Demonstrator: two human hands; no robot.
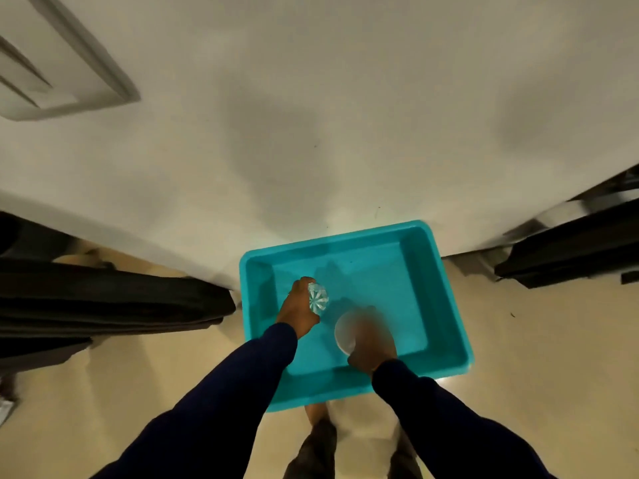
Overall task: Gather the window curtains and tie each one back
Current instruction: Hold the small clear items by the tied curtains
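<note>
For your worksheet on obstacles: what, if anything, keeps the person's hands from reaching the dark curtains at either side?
Both hands are occupied over the turquoise tub: the left hand grips a clear bottle, the right hand holds a clear cup. Nothing visible blocks the way to the left curtain or right curtain.

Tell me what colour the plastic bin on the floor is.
The bin is turquoise, a bright blue-green, seen in the head view.
</note>
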